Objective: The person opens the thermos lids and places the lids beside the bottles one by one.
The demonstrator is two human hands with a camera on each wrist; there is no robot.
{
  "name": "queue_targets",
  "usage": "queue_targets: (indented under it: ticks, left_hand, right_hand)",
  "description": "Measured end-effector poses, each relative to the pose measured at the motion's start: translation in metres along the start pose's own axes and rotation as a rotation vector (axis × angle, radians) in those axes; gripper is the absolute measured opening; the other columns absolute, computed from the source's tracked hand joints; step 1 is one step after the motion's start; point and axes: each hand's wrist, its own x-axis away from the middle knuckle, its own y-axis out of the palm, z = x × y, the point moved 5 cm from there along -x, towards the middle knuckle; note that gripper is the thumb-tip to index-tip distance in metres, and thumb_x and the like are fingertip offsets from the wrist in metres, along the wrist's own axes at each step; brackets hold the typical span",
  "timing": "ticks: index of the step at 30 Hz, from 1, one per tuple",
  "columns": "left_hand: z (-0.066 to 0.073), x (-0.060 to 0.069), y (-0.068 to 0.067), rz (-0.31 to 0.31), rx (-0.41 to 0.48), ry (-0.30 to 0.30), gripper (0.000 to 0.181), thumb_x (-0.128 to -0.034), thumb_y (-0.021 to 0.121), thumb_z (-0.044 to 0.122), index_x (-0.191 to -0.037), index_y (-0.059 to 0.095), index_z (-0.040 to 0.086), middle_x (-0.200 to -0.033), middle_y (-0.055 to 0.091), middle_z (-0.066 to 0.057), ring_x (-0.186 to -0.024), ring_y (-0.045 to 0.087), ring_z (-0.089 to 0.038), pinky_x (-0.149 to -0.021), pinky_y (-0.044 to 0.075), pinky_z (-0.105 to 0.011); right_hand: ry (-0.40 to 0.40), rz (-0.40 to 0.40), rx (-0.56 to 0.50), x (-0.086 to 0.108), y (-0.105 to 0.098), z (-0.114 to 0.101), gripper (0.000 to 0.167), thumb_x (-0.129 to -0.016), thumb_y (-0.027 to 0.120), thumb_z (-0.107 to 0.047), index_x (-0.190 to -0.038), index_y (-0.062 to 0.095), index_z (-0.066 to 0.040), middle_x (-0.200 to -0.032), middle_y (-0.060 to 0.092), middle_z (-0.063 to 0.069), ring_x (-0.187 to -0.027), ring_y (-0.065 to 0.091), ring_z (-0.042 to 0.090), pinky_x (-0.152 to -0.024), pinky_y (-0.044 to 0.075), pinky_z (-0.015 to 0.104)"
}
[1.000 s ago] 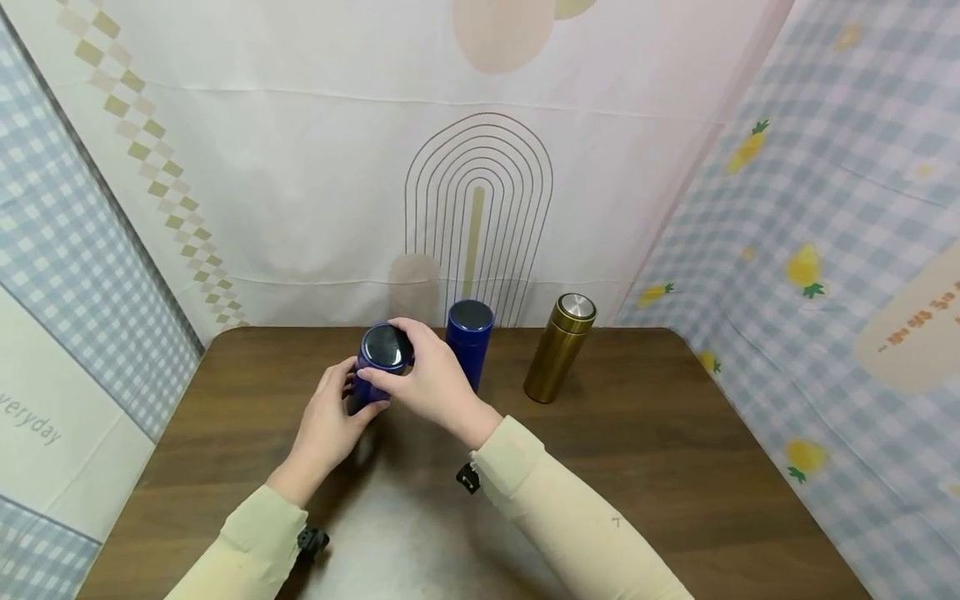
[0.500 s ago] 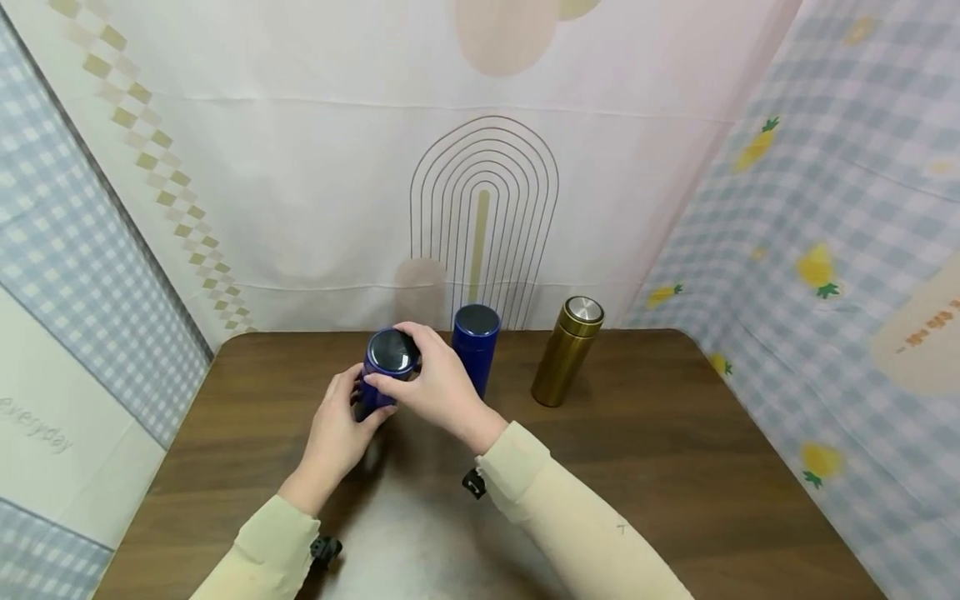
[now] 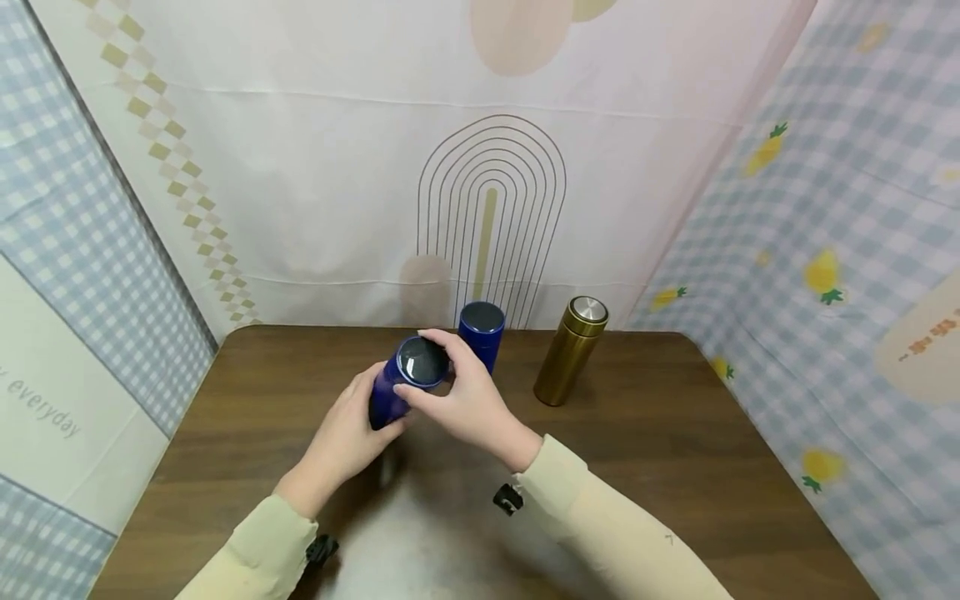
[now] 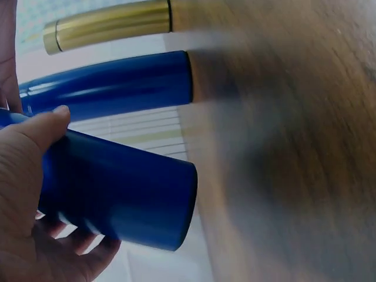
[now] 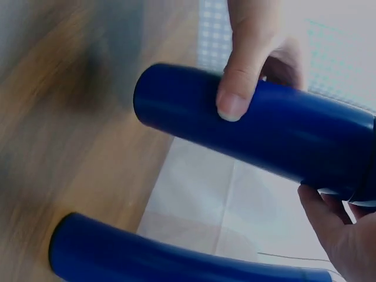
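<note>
A blue bottle [image 3: 388, 398] with a dark glossy lid [image 3: 423, 362] is tilted between both hands. The left hand [image 3: 341, 442] grips its body, thumb on the near side and fingers round the far side, as the left wrist view shows. At the lid end the right hand [image 3: 476, 404] holds it with thumb and fingers on opposite sides. A second blue bottle [image 3: 482, 337] stands upright just behind the right hand, its lower part hidden in the head view. To the right, a gold bottle [image 3: 564, 360] with a silver-topped lid stands untouched.
The brown wooden table [image 3: 660, 433] has its back edge against a white patterned cloth [image 3: 322, 192]. Blue checked cloths hang at the left and right sides. Small black devices are worn at both wrists.
Both hands have shifted the held bottle slightly right and toward the body, and it leans more. The other two bottles stay standing; the head view has moved slightly.
</note>
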Motion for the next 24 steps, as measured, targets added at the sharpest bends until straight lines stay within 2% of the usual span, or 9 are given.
queue_targets:
  ticks: [5,8,11,15,19,21,24]
  left_hand:
    - [0.014,0.009,-0.008,0.02,0.031,0.094,0.084,-0.0727,0.085,0.028,-0.142,0.039,0.018,-0.13,0.052,-0.006,-0.11,0.056,-0.026,-0.091,0.046,-0.05]
    - [0.022,0.013,-0.01,0.028,0.038,0.18,0.082,-0.0713,0.085,0.032,-0.14,0.042,0.017,-0.122,0.056,-0.004,-0.103,0.059,-0.022,-0.086,0.05,-0.048]
    - [0.029,0.016,-0.012,0.043,0.014,0.237,0.081,-0.0696,0.085,0.039,-0.137,0.046,0.017,-0.115,0.058,-0.001,-0.096,0.06,-0.018,-0.081,0.052,-0.043]
    - [0.033,0.018,-0.018,0.073,-0.04,0.236,0.079,-0.0665,0.086,0.041,-0.134,0.05,0.018,-0.111,0.059,0.0,-0.092,0.06,-0.017,-0.078,0.053,-0.041]
    - [0.034,0.021,-0.026,0.067,-0.122,0.221,0.079,-0.0648,0.087,0.04,-0.133,0.052,0.019,-0.111,0.058,-0.001,-0.091,0.06,-0.02,-0.077,0.052,-0.043]
    - [0.034,0.022,-0.031,0.065,-0.17,0.235,0.08,-0.0641,0.087,0.04,-0.134,0.053,0.019,-0.111,0.058,-0.002,-0.091,0.06,-0.022,-0.077,0.052,-0.045]
    - [0.035,0.021,-0.037,0.073,-0.234,0.291,0.082,-0.0627,0.087,0.039,-0.134,0.054,0.017,-0.11,0.058,-0.004,-0.092,0.06,-0.024,-0.078,0.052,-0.046]
  right_hand:
    - [0.027,-0.049,-0.118,0.011,-0.013,-0.005,0.064,-0.082,0.077,-0.032,-0.138,0.045,-0.031,-0.127,0.053,-0.005,-0.105,0.057,0.012,-0.08,0.054,0.034]
    - [0.036,-0.056,-0.133,0.018,-0.021,-0.002,0.062,-0.083,0.076,-0.032,-0.137,0.045,-0.034,-0.127,0.054,-0.004,-0.108,0.058,0.014,-0.083,0.054,0.036]
    - [0.027,-0.059,-0.124,0.023,-0.029,0.0,0.061,-0.084,0.074,-0.032,-0.138,0.045,-0.033,-0.127,0.055,-0.004,-0.109,0.058,0.015,-0.083,0.053,0.036]
    - [0.004,-0.079,-0.104,0.028,-0.035,0.002,0.061,-0.086,0.073,-0.029,-0.14,0.044,-0.03,-0.125,0.056,-0.002,-0.108,0.058,0.017,-0.083,0.054,0.036]
    - [0.014,-0.096,-0.072,0.033,-0.036,0.006,0.062,-0.086,0.073,-0.025,-0.14,0.044,-0.032,-0.124,0.055,0.001,-0.101,0.06,0.018,-0.081,0.054,0.037]
    - [0.029,-0.1,-0.061,0.036,-0.036,0.008,0.063,-0.086,0.074,-0.023,-0.14,0.043,-0.033,-0.124,0.055,0.002,-0.098,0.061,0.019,-0.08,0.054,0.037]
    - [0.054,-0.112,-0.061,0.039,-0.035,0.011,0.065,-0.085,0.075,-0.022,-0.141,0.042,-0.032,-0.124,0.054,0.005,-0.094,0.061,0.018,-0.079,0.054,0.036]
